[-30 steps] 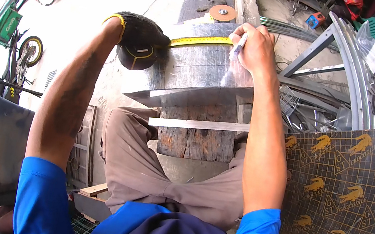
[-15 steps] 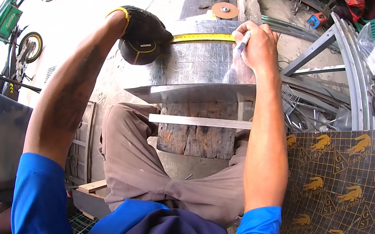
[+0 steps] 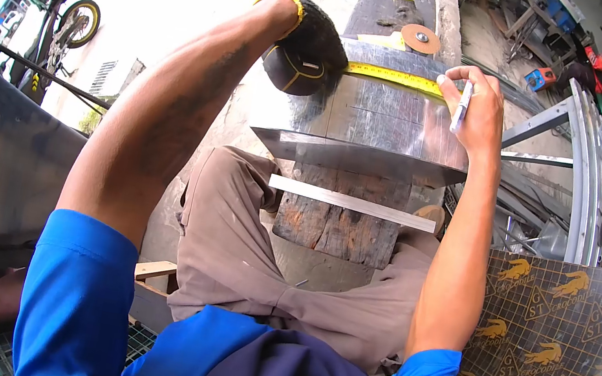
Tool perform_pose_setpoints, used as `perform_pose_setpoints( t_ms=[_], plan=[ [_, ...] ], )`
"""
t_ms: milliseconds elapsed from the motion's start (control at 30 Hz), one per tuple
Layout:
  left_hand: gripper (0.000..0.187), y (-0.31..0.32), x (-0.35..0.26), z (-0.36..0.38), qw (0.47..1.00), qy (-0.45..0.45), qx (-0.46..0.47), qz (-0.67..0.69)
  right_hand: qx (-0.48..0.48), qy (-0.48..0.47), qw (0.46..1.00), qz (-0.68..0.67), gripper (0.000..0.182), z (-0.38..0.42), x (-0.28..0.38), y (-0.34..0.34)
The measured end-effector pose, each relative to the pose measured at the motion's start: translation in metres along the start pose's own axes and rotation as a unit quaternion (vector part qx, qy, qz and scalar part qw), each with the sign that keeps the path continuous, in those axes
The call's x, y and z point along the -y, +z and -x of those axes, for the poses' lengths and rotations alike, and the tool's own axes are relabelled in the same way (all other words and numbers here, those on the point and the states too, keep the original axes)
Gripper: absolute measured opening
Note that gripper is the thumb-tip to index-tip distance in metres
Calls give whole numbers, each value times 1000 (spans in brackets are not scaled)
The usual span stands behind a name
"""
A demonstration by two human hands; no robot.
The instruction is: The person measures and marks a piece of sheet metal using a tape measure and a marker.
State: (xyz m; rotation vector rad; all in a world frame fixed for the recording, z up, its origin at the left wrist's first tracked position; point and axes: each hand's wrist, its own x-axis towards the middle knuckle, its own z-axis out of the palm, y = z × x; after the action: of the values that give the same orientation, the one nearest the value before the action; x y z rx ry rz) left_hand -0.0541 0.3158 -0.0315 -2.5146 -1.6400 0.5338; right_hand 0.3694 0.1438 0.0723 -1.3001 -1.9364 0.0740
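A yellow tape measure (image 3: 395,77) lies stretched across a shiny metal sheet (image 3: 384,118) bent down at its near edge. My left hand (image 3: 314,35), in a black glove with a yellow cuff, is closed around the tape near the sheet's left side. Beside and below that glove is a rounded black body (image 3: 293,73) with a yellow line, apparently the tape's case. At the right end of the blade, my bare right hand (image 3: 481,111) has its fingers closed on a whitish marker pen (image 3: 460,113). Its fingertips touch the tape. Faint lines cross the sheet.
A dark wooden block (image 3: 334,229) and a pale flat strip (image 3: 351,200) sit below the sheet, between my knees. Beyond it are a grinder disc (image 3: 420,38) and a dark board (image 3: 391,4). At right stand a metal frame (image 3: 575,170) and a crocodile-printed panel (image 3: 543,356).
The view has swung, so the sheet, tape and both hands appear farther right. The pen now stands more upright in my right hand. Both hands remain at the tape.
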Motion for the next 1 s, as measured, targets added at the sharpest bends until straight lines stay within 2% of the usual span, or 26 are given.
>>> perform_pose_setpoints(
  t_ms=[33,67,100,167,200,233,300,333,433,467,500,567,600,733,800,900,1000],
  plan=[
    [33,-4,-1,-4,1000,-4,1,6,-33,-20,999,5,24,-3,6,-1],
    [33,-3,1,0,1000,-8,3,13,-56,-51,997,20,38,-9,10,3],
    [33,-4,-18,7,1000,-14,5,19,-52,-55,997,18,38,-13,22,4],
    [34,-14,-19,-10,999,-23,10,30,18,57,978,-201,53,-21,60,4],
    [34,-18,-29,-13,999,-26,13,35,57,106,966,-227,59,-24,75,6],
    [34,-16,-35,-8,999,-28,16,39,60,105,966,-227,59,-27,76,18],
    [34,-17,-36,4,998,-33,19,46,82,78,944,-310,58,-34,75,48],
    [34,-21,-38,3,998,-36,20,49,82,103,949,-286,55,-33,77,58],
    [35,-35,-44,2,997,-39,23,56,76,85,961,-252,54,-36,78,74],
    [35,-37,-46,4,997,-38,24,59,60,90,964,-244,45,-35,78,78],
    [35,-40,-48,1,997,-38,25,63,61,91,964,-242,45,-36,79,79],
    [35,-40,-50,4,996,-37,28,72,38,42,980,-190,36,-37,82,81],
    [36,-41,-54,5,996,-38,29,78,14,59,981,-185,30,-38,83,85],
    [36,-46,-61,13,994,-40,35,93,2,49,983,-175,36,-39,82,92],
    [37,-50,-65,15,994,-41,38,98,-7,89,973,-212,38,-39,80,96],
    [37,-58,-67,18,992,-43,44,106,-30,55,979,-193,40,-38,77,102],
    [38,-64,-72,23,991,-44,48,114,-15,65,979,-191,40,-37,76,102]
  ],
)
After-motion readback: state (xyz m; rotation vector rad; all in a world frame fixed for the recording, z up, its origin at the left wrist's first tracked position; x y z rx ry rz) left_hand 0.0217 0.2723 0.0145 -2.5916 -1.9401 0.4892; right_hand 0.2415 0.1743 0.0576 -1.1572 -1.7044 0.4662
